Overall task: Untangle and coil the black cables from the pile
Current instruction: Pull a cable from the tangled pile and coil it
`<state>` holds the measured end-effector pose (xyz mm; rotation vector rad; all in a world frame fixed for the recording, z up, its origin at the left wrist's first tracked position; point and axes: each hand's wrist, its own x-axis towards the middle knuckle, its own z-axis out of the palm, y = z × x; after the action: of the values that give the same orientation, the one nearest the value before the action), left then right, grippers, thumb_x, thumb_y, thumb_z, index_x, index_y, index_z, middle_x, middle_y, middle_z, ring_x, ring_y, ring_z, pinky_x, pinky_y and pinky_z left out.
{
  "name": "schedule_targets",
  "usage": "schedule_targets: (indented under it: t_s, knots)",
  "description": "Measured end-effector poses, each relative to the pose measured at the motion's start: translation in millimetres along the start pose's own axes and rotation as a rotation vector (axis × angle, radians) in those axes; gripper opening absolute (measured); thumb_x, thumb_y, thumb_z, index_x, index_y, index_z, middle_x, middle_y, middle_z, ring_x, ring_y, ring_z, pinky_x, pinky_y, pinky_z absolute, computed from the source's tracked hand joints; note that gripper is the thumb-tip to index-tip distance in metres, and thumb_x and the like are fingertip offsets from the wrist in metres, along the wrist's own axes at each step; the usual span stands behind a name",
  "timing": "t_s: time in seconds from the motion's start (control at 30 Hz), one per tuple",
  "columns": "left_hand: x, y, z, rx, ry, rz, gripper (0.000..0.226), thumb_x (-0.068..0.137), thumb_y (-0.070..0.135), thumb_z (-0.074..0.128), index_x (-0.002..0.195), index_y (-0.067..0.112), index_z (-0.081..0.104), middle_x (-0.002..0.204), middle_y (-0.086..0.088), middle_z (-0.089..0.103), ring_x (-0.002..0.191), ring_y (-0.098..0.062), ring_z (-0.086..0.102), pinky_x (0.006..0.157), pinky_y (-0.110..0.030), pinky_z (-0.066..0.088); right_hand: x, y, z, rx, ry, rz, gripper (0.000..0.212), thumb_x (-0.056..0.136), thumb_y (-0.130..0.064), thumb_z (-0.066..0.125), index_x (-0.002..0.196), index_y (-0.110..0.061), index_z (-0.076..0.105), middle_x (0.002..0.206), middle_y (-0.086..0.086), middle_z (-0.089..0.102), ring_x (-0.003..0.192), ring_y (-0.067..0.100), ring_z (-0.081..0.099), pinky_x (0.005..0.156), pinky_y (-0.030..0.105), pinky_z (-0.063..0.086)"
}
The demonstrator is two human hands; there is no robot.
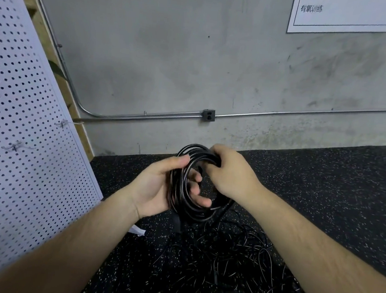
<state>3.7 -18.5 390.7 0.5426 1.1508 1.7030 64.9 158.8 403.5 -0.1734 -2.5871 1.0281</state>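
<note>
Much of what lies below us is speckled black rubber floor (334,192), and on it sprawls a tangled pile (236,260) of thin black cables. Above it we hold a glossy round coil (178,191) of several loops: left hand (154,185) grips its side, fingers (197,197) through the ring; right hand (229,170) clenches its top.

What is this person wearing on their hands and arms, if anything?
Nothing visible. The left hand and right hand are bare: no gloves, rings or tape. The left forearm and right forearm are bare to the frame edge, with no sleeve, watch or wristband in view.
</note>
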Motion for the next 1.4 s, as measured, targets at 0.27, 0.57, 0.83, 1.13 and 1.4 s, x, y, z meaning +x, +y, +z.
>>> schedule_targets:
  t_s: [0.27, 0.57, 0.83, 1.13, 1.4]
  knots:
    - [-2.7, 5.6, 13.6, 0.151, 0.112, -0.005, 0.019, 0.084, 0.025, 0.068, 0.085, 0.006, 0.069, 0.055, 0.002, 0.053, 0.049, -0.016, 0.058, 0.066, -0.037, 0.057, -7.7, -2.2, 9.1, -0.188, -0.016, -0.122, 0.021, 0.085, -0.022, 0.063, 0.102, -0.027, 0.054, 0.092, -0.004, 0.068, 0.088, 0.026, 0.063, 0.068, 0.035, 0.044]
    - [5.4, 8.2, 5.6, -0.032, 0.205, 0.249, 0.019, 0.08, 0.02, 0.073, 0.071, 0.015, 0.058, 0.041, 0.012, 0.029, 0.034, -0.003, 0.03, 0.055, -0.025, 0.049, -14.8, 8.6, 34.2, 0.537, 0.13, 0.424, 0.079, 0.067, -0.043, 0.089, 0.132, -0.019, 0.051, 0.124, -0.003, 0.063, 0.113, 0.016, 0.061, 0.1, 0.037, 0.05]
    - [1.6, 26.4, 1.3, -0.159, 0.369, 0.3, 0.016, 0.086, 0.025, 0.062, 0.076, 0.015, 0.054, 0.04, 0.01, 0.028, 0.033, -0.004, 0.029, 0.049, -0.021, 0.046, -32.7, -6.2, 27.3, 0.145, 0.182, -0.433, 0.043, 0.084, -0.057, 0.07, 0.109, -0.023, 0.063, 0.104, -0.016, 0.06, 0.102, 0.004, 0.055, 0.095, 0.034, 0.045]
    - [2.2, 17.6, 10.3, -0.175, 0.318, 0.175, 0.022, 0.084, 0.018, 0.064, 0.101, 0.005, 0.059, 0.064, 0.007, 0.049, 0.054, -0.008, 0.051, 0.066, -0.027, 0.058, -23.2, -5.2, 48.0, 0.235, -0.505, -0.111, 0.028, 0.07, -0.032, 0.093, 0.085, -0.029, 0.071, 0.111, -0.003, 0.058, 0.1, 0.007, 0.058, 0.087, 0.019, 0.047]
    - [3.0, 11.6, -3.2, -0.189, 0.467, 0.056, 0.019, 0.08, 0.017, 0.071, 0.092, 0.008, 0.059, 0.058, 0.009, 0.041, 0.047, -0.006, 0.044, 0.06, -0.027, 0.056, -21.3, -4.9, 53.5, 0.048, -0.701, -0.067, 0.052, 0.065, -0.048, 0.085, 0.105, -0.019, 0.073, 0.104, 0.001, 0.068, 0.101, 0.016, 0.06, 0.105, 0.038, 0.046]
